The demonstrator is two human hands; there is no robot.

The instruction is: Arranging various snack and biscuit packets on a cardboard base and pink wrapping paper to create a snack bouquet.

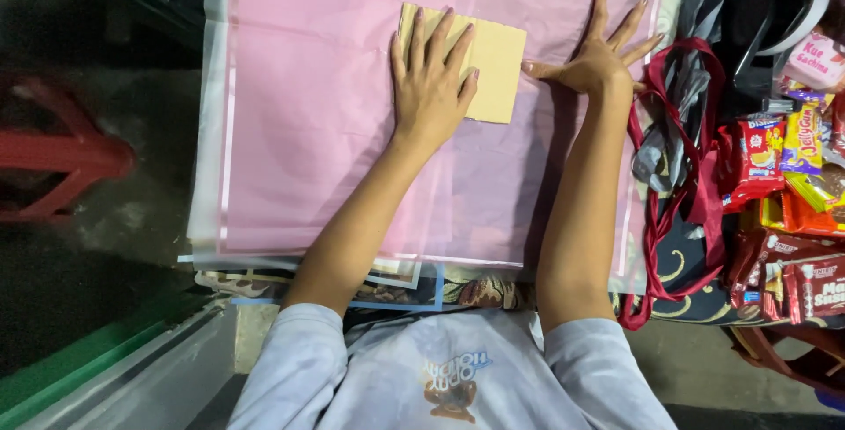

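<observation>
My left hand lies flat, fingers spread, on a tan cardboard rectangle. The card rests on a large pink sheet covered by a clear plastic film. My right hand presses flat on the pink sheet just right of the card, fingers spread, its thumb tip touching the card's right edge. Neither hand grips anything.
A dark bag with red straps lies right of the sheet. Several colourful snack packets are piled at the far right. A red stool stands on the dark floor at the left. Patterned cloth shows under the sheet's near edge.
</observation>
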